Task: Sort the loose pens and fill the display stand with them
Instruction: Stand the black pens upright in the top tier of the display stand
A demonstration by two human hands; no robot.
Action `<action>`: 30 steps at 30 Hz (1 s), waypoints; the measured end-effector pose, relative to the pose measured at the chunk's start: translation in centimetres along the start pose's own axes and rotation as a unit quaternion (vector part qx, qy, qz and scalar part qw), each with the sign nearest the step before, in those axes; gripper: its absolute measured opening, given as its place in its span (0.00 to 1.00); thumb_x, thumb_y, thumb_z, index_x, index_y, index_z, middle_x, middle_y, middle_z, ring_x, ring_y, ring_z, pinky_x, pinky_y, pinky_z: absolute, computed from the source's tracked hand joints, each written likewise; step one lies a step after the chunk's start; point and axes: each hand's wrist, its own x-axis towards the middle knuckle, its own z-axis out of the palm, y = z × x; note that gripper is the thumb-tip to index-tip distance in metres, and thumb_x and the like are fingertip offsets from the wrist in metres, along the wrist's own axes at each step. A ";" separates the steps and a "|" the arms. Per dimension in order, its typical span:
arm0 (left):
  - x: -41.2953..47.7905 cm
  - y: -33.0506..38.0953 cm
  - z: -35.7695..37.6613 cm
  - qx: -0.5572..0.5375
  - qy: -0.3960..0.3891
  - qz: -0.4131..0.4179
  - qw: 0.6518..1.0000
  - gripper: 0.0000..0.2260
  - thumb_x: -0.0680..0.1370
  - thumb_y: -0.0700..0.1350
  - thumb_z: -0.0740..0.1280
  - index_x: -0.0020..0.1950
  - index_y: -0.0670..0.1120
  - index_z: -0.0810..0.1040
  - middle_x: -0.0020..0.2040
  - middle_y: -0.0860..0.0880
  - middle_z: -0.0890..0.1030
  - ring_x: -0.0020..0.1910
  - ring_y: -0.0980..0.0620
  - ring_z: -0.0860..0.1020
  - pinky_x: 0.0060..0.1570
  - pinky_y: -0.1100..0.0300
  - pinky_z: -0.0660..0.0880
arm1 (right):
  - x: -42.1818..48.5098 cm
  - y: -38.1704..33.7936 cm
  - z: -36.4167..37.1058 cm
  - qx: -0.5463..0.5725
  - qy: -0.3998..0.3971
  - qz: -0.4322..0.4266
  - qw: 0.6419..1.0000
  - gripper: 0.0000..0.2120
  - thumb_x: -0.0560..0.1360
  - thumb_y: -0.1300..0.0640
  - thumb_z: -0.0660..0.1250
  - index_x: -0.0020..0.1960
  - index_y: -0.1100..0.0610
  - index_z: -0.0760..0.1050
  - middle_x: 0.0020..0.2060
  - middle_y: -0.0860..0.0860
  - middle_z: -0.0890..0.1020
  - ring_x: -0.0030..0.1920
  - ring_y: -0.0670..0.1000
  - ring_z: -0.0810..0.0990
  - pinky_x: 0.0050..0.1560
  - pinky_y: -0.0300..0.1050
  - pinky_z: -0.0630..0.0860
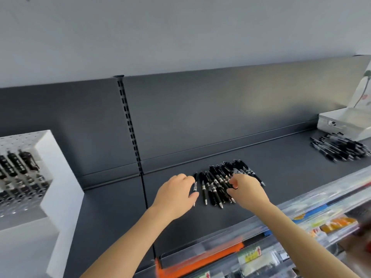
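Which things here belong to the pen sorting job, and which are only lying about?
For the job:
middle pile of pens
far pile of pens
display stand

Only lying about:
white box
packaged goods on the lower shelf

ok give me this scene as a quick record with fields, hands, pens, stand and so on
near pile: black pens lying mid shelf
left hand: pinches a single pen at the near pile's left edge
right hand: fingers curled onto pens in the near pile
far pile: black pens at the right, beside a white box
display stand: white, at the left, partly filled with pens
task state: both piles not yet in the stand
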 end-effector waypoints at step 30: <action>9.4 3.3 6.1 -0.025 -0.084 -0.233 0.968 0.19 0.75 0.59 0.65 0.51 0.46 0.66 0.45 0.50 0.73 0.41 0.50 0.74 0.34 0.59 0.69 | 10.1 5.5 -1.4 -0.012 -0.031 -0.044 0.998 0.14 0.75 0.55 0.65 0.57 0.63 0.75 0.50 0.56 0.81 0.50 0.57 0.81 0.47 0.50 0.79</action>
